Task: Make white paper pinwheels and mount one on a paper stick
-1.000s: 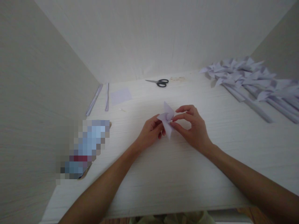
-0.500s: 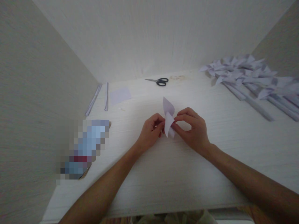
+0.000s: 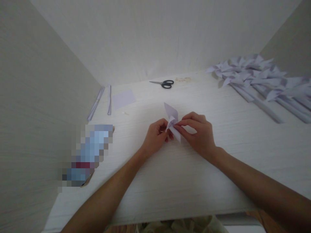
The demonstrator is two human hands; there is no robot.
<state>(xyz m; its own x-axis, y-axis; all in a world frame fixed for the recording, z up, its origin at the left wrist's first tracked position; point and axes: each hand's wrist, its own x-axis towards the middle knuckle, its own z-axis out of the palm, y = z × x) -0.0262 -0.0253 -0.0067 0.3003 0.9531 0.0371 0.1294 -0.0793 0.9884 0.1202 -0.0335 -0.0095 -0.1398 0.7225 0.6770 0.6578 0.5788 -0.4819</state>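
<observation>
Looks mid-fold to me: the small pale lilac folded paper piece (image 3: 172, 122) sits just above the white wood-grain counter (image 3: 170, 181), pinched between both hands — left hand (image 3: 156, 137) on its left side, right hand (image 3: 198, 131) on its right; a pile of finished lilac paper pinwheels on rolled sticks (image 3: 262, 84) lies far right, 1 flat lilac paper square (image 3: 123, 98) waits unused; versus 0.5 s ago, the upright flap has tipped left and lower.

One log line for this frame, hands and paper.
left hand: grip on folded paper | right hand: pinching same paper | scissors: far, untouched
</observation>
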